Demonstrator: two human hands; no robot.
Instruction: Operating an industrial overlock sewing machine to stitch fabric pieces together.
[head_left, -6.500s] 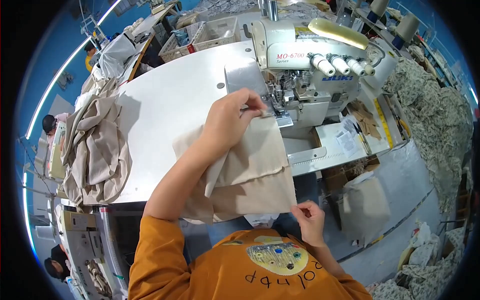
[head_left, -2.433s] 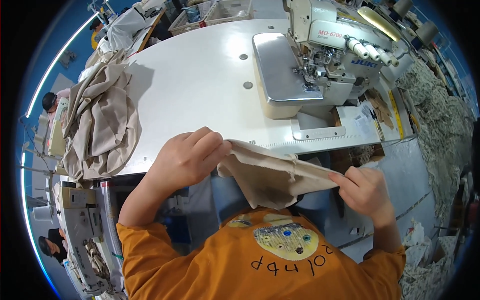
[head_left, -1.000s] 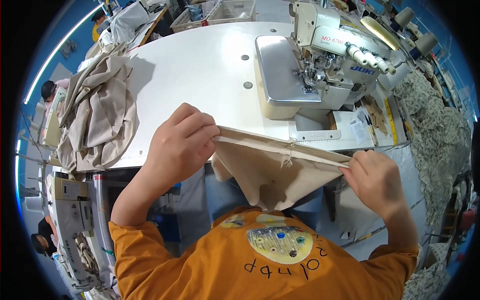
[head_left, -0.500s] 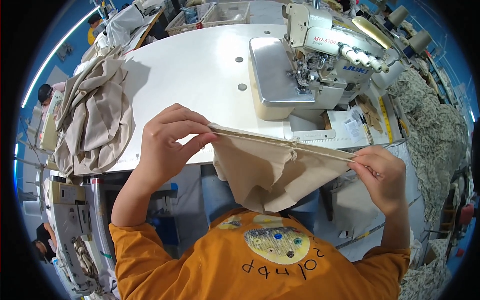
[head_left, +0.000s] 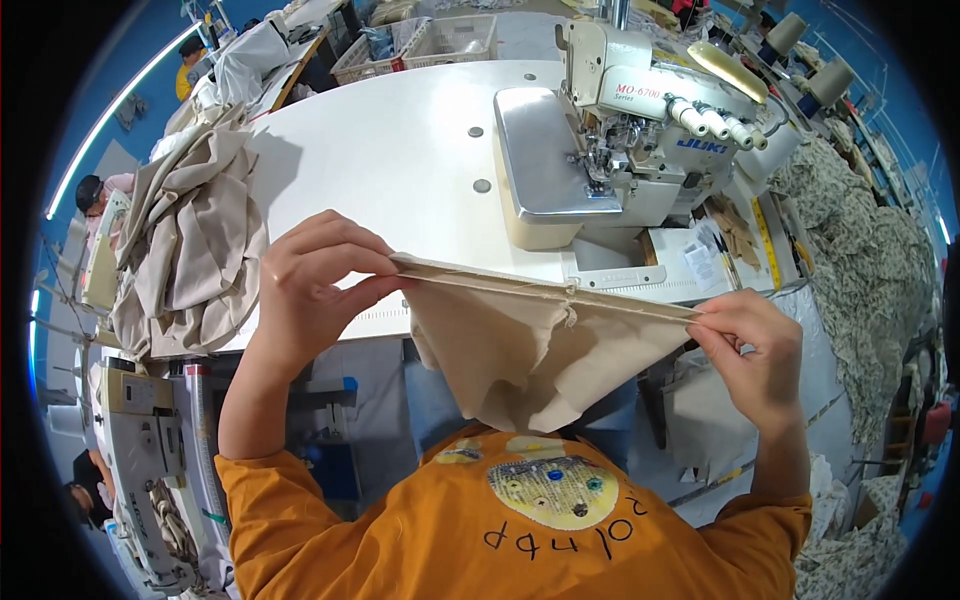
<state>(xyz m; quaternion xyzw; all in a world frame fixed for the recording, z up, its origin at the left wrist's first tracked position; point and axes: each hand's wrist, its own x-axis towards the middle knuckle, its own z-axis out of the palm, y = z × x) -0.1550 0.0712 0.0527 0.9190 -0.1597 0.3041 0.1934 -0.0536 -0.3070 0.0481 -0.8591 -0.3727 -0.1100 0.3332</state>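
Observation:
A beige fabric piece (head_left: 500,340) is stretched between my two hands, just in front of the table's near edge. My left hand (head_left: 325,265) pinches the left end of its upper edge between thumb and fingers. At the right end, my right hand (head_left: 745,335) pinches the same edge. A seam with loose threads (head_left: 570,305) crosses that edge near its middle, and the cloth below hangs in folds toward my lap. Beyond the fabric stands a white overlock sewing machine (head_left: 650,130) with a shiny metal plate (head_left: 555,150) on its left side.
On the white table (head_left: 390,150), a heap of beige cloth (head_left: 190,220) hangs over the left edge. Plastic baskets (head_left: 450,42) stand at the back. Right of the machine lie a yellow measuring tape (head_left: 765,245) and tweezers (head_left: 727,260). Patterned fabric (head_left: 850,240) is piled at far right.
Both hands have shifted slightly left with the fabric, and its upper edge looks a little more tightly drawn. The grip of each hand stays the same.

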